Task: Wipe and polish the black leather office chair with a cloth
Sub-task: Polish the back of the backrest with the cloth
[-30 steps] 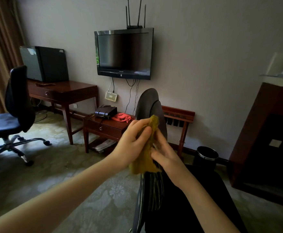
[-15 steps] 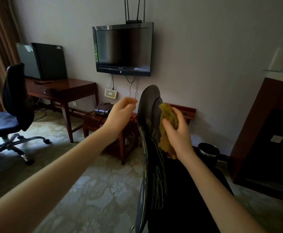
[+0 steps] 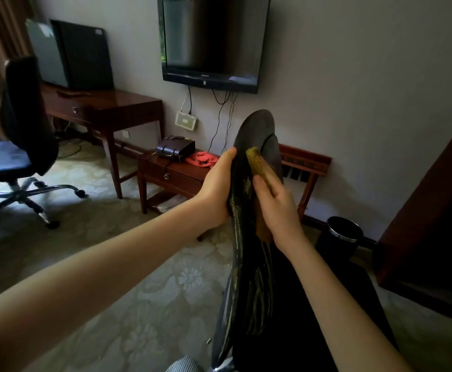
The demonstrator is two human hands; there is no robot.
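I have the olive-yellow cloth (image 3: 256, 162) bunched in my right hand (image 3: 275, 202). Thumb and fingers are closed round it, pressing it to the front face of the black leather office chair (image 3: 257, 130), high on the backrest. A tuft of cloth pokes out above my fingertips and a little hangs below my palm. Across the backrest from that grip, my left hand (image 3: 215, 189) lies against the rear face, and the 1 digit I can see runs straight up the edge. It looks like a flat brace, not a clasp, though the other fingers are hidden from me. The backrest, seen edge-on, sits between my 2 hands and touches both.

I judge this an early-to-middle stage, with the wipe under way on the top part of the backrest. Above the grip the rounded top end looks matte and dull. Below the grip, pale yellowish streaks (image 3: 254, 304) run down the leather, and I cannot tell whether they are residue, wear or glare. The black seat (image 3: 294, 345), below the grip, has no cloth on it, and the base is almost out of view. By my reckoning the lower backrest, the seat and a final buffing pass are left.

Beyond the grip to the left stands a low dark wooden side table (image 3: 171, 178). To the right of the grip is a black waste bin (image 3: 342, 237).
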